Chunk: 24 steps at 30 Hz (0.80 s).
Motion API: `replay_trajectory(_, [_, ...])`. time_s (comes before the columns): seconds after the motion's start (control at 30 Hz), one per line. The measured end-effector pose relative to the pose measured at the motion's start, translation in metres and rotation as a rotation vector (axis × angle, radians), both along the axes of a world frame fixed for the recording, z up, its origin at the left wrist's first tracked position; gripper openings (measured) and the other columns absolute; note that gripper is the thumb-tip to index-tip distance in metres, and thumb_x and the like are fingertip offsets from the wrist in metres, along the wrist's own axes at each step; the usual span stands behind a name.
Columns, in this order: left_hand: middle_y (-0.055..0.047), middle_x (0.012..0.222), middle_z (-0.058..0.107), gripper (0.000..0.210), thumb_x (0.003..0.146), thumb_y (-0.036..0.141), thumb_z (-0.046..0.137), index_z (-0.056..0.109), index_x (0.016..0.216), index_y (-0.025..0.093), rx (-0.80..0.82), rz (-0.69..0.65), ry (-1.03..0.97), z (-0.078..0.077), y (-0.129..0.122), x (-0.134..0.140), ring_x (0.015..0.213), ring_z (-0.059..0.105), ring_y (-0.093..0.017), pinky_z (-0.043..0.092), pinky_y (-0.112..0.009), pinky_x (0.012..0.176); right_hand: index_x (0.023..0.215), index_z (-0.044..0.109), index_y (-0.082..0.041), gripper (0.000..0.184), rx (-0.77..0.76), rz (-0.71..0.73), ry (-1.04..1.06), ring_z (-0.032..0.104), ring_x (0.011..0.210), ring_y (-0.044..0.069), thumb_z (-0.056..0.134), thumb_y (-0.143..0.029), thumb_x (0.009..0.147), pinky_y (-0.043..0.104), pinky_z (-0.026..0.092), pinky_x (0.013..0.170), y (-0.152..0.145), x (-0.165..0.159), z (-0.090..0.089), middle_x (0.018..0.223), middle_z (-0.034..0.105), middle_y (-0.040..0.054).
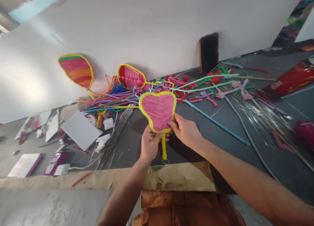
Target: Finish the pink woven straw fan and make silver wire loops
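Note:
A pink hand fan (158,110) with a fuzzy yellow pipe-cleaner rim is held up above the table's front edge. Its yellow handle (164,149) points down and ends in a small metal ring. My left hand (149,144) grips the fan's lower left edge near the handle, thumb in front. At the lower right rim my right hand (187,129) pinches the edge, its thumb on the pink face. Behind the fan lies a heap of coloured pipe cleaners (108,101).
Two more yellow-rimmed fans, one striped (77,70) and one red-pink (131,77), lean at the white panel (147,29). A phone (209,52) stands upright. To the right are a red can (293,77) and wires (257,110); a white card (80,129) lies left.

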State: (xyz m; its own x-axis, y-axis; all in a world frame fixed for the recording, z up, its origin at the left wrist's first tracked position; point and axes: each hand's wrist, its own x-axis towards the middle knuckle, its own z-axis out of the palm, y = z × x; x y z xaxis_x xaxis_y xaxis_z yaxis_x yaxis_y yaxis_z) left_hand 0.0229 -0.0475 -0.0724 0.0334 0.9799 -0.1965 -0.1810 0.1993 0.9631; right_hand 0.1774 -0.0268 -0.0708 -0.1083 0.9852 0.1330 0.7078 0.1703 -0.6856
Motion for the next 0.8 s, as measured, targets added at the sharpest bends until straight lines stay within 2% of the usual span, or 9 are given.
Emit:
replay_trajectory(0.1, [-0.001, 0.075, 0.067, 0.037, 0.068, 0.031, 0.072, 0.05, 0.095, 0.016, -0.006, 0.031, 0.001, 0.002, 0.002, -0.002, 0.062, 0.067, -0.016, 0.056, -0.027, 0.056, 0.105, 0.056, -0.015, 0.029, 0.025, 0.001, 0.034, 0.064, 0.062, 0.022, 0.043, -0.034, 0.088, 0.028, 0.041, 0.055, 0.0, -0.001, -0.005, 0.072, 0.068, 0.0083])
replay_trajectory(0.17, [0.0, 0.073, 0.067, 0.039, 0.066, 0.03, 0.073, 0.049, 0.094, 0.016, -0.021, 0.052, -0.023, 0.004, 0.004, -0.005, 0.06, 0.067, -0.015, 0.056, -0.027, 0.056, 0.097, 0.059, -0.017, 0.027, -0.015, 0.019, 0.16, 0.063, 0.062, 0.02, 0.045, -0.038, 0.088, 0.028, 0.042, 0.058, 0.001, 0.001, -0.005, 0.069, 0.067, 0.006])
replay_trajectory(0.23, [0.001, 0.072, 0.066, 0.04, 0.065, 0.03, 0.074, 0.049, 0.093, 0.017, -0.04, 0.052, -0.049, 0.006, 0.006, -0.007, 0.06, 0.067, -0.015, 0.056, -0.026, 0.055, 0.092, 0.061, -0.019, 0.031, -0.103, 0.021, 0.427, 0.062, 0.062, 0.019, 0.046, -0.046, 0.087, 0.029, 0.044, 0.06, 0.005, 0.006, -0.003, 0.068, 0.066, 0.0041])
replay_trajectory(0.33, [0.002, 0.07, 0.065, 0.039, 0.065, 0.03, 0.074, 0.049, 0.092, 0.016, -0.076, 0.003, -0.072, 0.007, 0.007, -0.008, 0.06, 0.066, -0.015, 0.054, -0.024, 0.053, 0.088, 0.064, -0.021, 0.039, -0.286, 0.008, 0.942, 0.059, 0.06, 0.016, 0.047, -0.056, 0.083, 0.03, 0.047, 0.06, 0.012, 0.017, -0.001, 0.07, 0.065, 0.0029])
replay_trajectory(0.4, [0.002, 0.068, 0.065, 0.039, 0.064, 0.029, 0.075, 0.049, 0.09, 0.016, -0.102, -0.036, -0.075, 0.008, 0.005, -0.007, 0.059, 0.066, -0.015, 0.054, -0.023, 0.052, 0.081, 0.066, -0.02, 0.037, -0.385, 0.024, 1.121, 0.056, 0.057, 0.013, 0.056, -0.055, 0.078, 0.027, 0.047, 0.058, 0.015, 0.023, -0.001, 0.066, 0.062, 0.0004])
replay_trajectory(0.5, [0.001, 0.068, 0.065, 0.041, 0.063, 0.029, 0.076, 0.049, 0.09, 0.015, -0.123, -0.059, -0.075, 0.009, 0.003, -0.006, 0.057, 0.065, -0.014, 0.053, -0.023, 0.05, 0.071, 0.068, -0.018, 0.029, -0.476, 0.031, 1.183, 0.053, 0.055, 0.009, 0.072, -0.047, 0.067, 0.024, 0.046, 0.057, 0.015, 0.025, -0.001, 0.06, 0.059, -0.0031])
replay_trajectory(0.67, [0.001, 0.067, 0.065, 0.04, 0.063, 0.031, 0.076, 0.051, 0.09, 0.015, -0.109, -0.074, -0.065, 0.01, 0.004, -0.008, 0.056, 0.064, -0.014, 0.053, -0.024, 0.049, 0.075, 0.071, -0.018, 0.029, -0.639, 0.066, 1.311, 0.059, 0.061, 0.011, 0.077, -0.042, 0.061, 0.029, 0.05, 0.066, 0.012, 0.018, -0.001, 0.065, 0.065, -0.0012])
replay_trajectory(0.73, [0.001, 0.067, 0.065, 0.039, 0.064, 0.03, 0.076, 0.051, 0.09, 0.015, -0.095, -0.079, -0.072, 0.01, 0.005, -0.011, 0.057, 0.065, -0.014, 0.053, -0.024, 0.05, 0.075, 0.072, -0.018, 0.029, -0.653, 0.1, 1.314, 0.061, 0.063, 0.013, 0.078, -0.041, 0.06, 0.031, 0.051, 0.069, 0.012, 0.018, 0.0, 0.067, 0.067, 0.0])
replay_trajectory(0.8, [0.0, 0.068, 0.066, 0.039, 0.065, 0.03, 0.075, 0.051, 0.091, 0.016, -0.09, -0.086, -0.067, 0.011, 0.006, -0.014, 0.058, 0.065, -0.015, 0.053, -0.024, 0.05, 0.078, 0.071, -0.018, 0.029, -0.607, 0.1, 1.307, 0.062, 0.066, 0.013, 0.078, -0.041, 0.061, 0.032, 0.051, 0.071, 0.015, 0.023, 0.002, 0.071, 0.068, 0.0009])
